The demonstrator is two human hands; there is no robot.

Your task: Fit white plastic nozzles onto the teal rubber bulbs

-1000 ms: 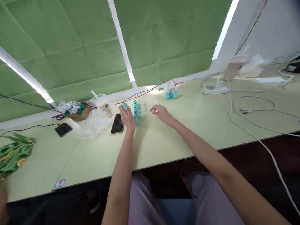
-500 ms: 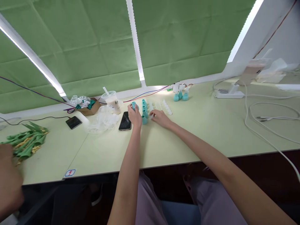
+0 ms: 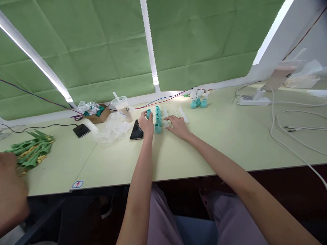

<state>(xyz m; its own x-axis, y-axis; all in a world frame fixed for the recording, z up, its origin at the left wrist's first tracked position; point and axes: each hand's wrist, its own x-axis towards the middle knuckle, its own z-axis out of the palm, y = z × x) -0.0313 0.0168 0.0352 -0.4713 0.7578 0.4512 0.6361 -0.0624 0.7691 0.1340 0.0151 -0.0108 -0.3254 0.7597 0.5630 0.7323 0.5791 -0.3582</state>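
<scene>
My left hand [image 3: 145, 123] is closed around a small teal bottle-shaped piece [image 3: 149, 112], its open mouth upward. Just right of it stands a row of several like teal pieces [image 3: 157, 128], mouths up. My right hand [image 3: 178, 127] is on the other side of that row, palm down, thumb and fingers apart. Its fingertips are at some small white pieces [image 3: 166, 123]; whether they touch them I cannot tell. Behind that hand lies a white toothed strip [image 3: 183, 115]. A black phone [image 3: 137, 130] lies beside my left wrist.
Three teal pieces with white tops [image 3: 198, 102] stand at the back. Leftward are a lidded drink cup [image 3: 123, 108], crumpled clear plastic [image 3: 113, 127], a cardboard box [image 3: 100, 116] and green-yellow parts [image 3: 33, 149] near another person's hand [image 3: 11, 190]. A power strip [image 3: 254, 101] trails cables at right.
My right thumb and fingers have spread from a pinch near the white pieces. My left hand still holds the teal piece, which shows more upright. The view has shifted slightly.
</scene>
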